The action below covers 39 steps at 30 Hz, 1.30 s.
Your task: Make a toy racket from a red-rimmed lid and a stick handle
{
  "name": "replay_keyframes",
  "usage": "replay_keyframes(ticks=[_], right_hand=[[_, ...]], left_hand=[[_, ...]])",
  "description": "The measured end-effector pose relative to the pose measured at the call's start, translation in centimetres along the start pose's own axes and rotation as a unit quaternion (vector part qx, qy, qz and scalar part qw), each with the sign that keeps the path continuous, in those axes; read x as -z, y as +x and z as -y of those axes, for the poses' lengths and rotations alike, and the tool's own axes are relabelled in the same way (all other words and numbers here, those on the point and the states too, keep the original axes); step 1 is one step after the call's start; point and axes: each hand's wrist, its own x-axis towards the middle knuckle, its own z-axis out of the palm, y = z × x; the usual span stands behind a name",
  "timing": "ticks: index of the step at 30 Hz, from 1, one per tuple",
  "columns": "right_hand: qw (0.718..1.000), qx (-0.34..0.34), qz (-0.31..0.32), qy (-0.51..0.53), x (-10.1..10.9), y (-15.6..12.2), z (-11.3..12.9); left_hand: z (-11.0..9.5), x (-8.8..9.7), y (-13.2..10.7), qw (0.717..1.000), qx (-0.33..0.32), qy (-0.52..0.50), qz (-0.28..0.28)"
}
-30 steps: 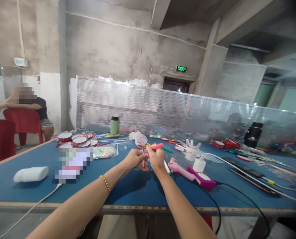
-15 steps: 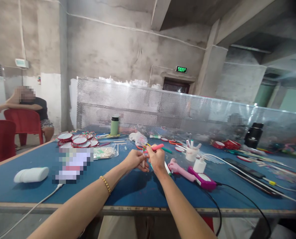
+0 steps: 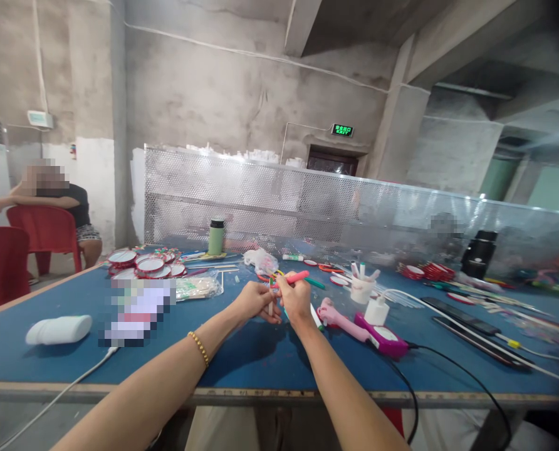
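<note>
My left hand pinches a small pale flat strip, perhaps a wooden stick, with some green and red at its top. Closed around a red-pink marker pen is my right hand, and the pen's tip end meets the strip. Fingers partly hide the contact. Behind the right hand lies a green pen. A white pen with a green end rests on the table just right of that hand, beside a pink hand tool.
On the blue table are a white bottle, a blurred phone, red-rimmed discs, a cup of markers, a magenta box with cable and a green flask. A person sits far left.
Almost nothing differs. Both hands hold the same place, with the marker still against the strip; the view has shifted very slightly.
</note>
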Motion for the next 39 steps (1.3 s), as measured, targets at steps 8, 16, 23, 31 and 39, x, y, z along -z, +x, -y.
replay_keyframes(ticks=[8, 16, 23, 31, 39], right_hand=[[1.000, 0.009, 0.003, -0.008, -0.05, -0.03, -0.10], [1.000, 0.013, 0.006, -0.016, 0.01, 0.05, -0.28], [1.000, 0.010, 0.004, -0.017, -0.10, 0.10, -0.34], [1.000, -0.013, -0.007, 0.006, 0.06, 0.03, -0.05], [1.000, -0.005, -0.016, 0.000, 0.09, 0.03, -0.05]], left_hand=[[-0.03, 0.00, -0.06, 1.000, 0.003, 0.003, -0.002], [0.12, -0.07, 0.03, 1.000, 0.003, 0.005, -0.002], [0.05, -0.08, -0.07, 1.000, 0.000, 0.004, -0.001], [-0.03, -0.13, -0.15, 1.000, -0.008, -0.008, 0.007], [-0.01, -0.03, -0.02, 1.000, -0.007, -0.005, 0.002]])
